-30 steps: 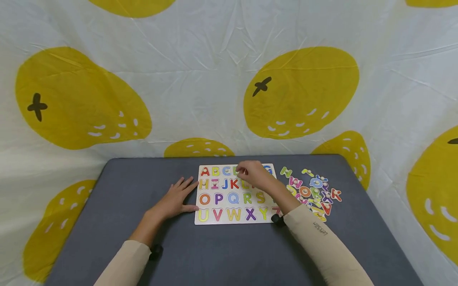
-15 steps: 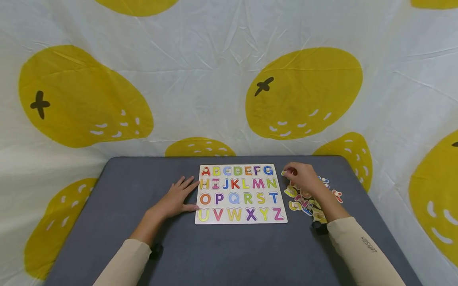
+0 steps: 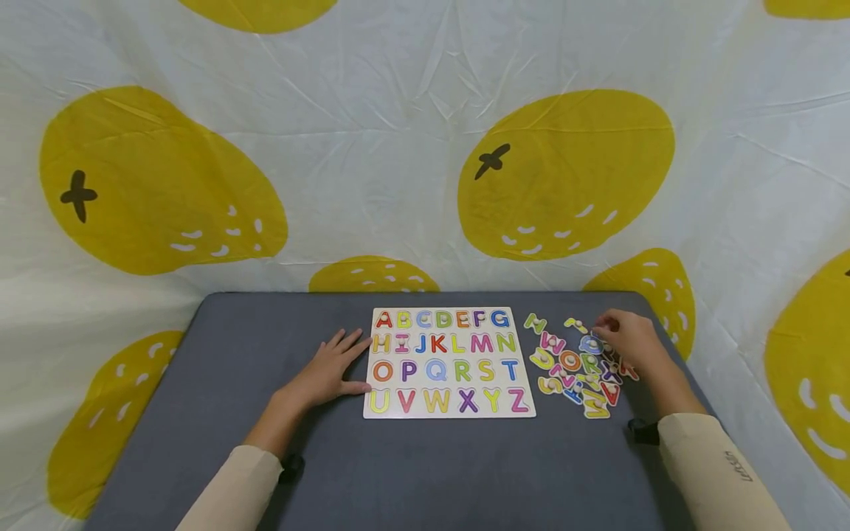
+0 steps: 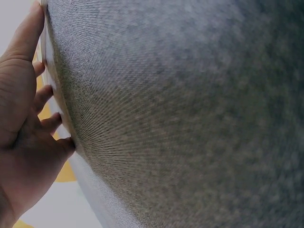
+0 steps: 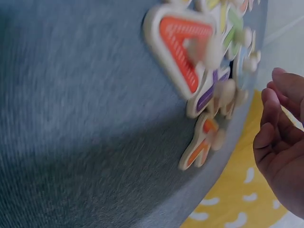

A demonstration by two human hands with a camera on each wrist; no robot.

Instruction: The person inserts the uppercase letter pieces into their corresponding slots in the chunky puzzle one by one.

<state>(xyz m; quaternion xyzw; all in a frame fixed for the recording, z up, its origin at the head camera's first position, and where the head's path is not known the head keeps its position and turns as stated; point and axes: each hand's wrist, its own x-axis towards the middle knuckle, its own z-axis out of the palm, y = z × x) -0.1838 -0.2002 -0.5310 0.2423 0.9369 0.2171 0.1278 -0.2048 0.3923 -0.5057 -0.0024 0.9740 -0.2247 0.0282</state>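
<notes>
A white alphabet puzzle board [image 3: 425, 382] lies on the table in the head view, with knobbed letters in several top-row places and an I below them. My left hand [image 3: 330, 369] rests with fingers spread at the board's left edge; in the left wrist view, its fingertips [image 4: 66, 142] touch that edge. Above the far right part of a heap of letter pieces [image 3: 569, 360] is my right hand [image 3: 629, 338], fingers loosely bent. The right wrist view shows that hand with nothing visible between thumb and fingers, apart from a red-orange A or V piece [image 5: 178, 54] and an orange piece [image 5: 199, 142].
The pieces lie right of the board, several overlapping, with round wooden knobs. A green letter N [image 3: 534, 323] lies at the heap's far left. Behind the grey table [image 3: 451, 472] hangs a white cloth [image 3: 372, 147] with yellow fruit prints.
My right hand has moved right, from over the board's top row across to the heap's far right side. The left hand stays at the board's edge.
</notes>
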